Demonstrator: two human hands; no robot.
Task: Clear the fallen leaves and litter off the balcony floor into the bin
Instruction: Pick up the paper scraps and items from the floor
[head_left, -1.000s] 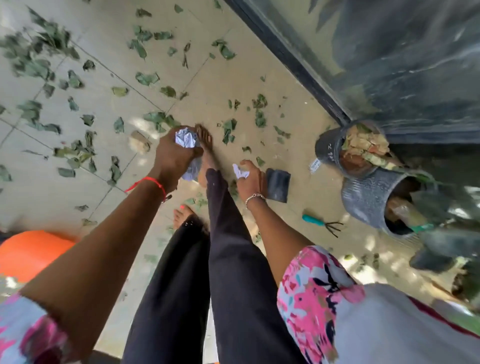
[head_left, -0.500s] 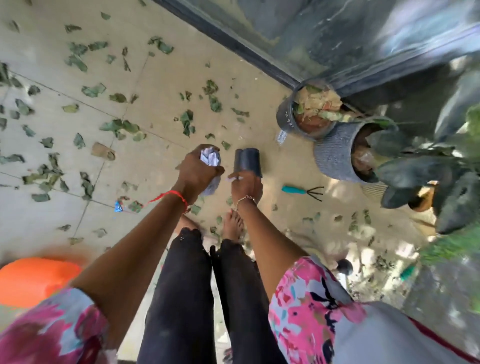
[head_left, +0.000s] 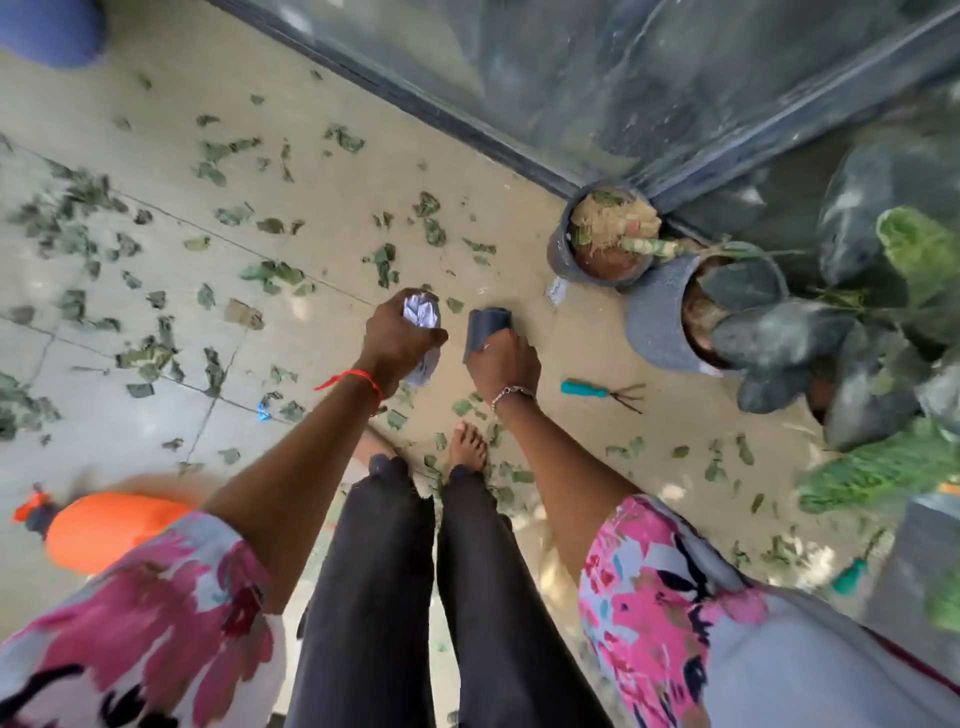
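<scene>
- Left hand (head_left: 400, 340): fingers curled tight round a crumpled silver wrapper (head_left: 422, 312), left of the teal-handled rake (head_left: 587, 388).
- Right hand (head_left: 506, 361): fingers curled, gripping a dark grey packet (head_left: 485, 325), between wrapper and rake; cannot tell if it is off the floor (head_left: 156, 78).
- Leaves (head_left: 270, 270): strewn across the tiles, mostly well left of the rake, some just below it.
- Grey pot (head_left: 649, 322): near the rake, up and right.
</scene>
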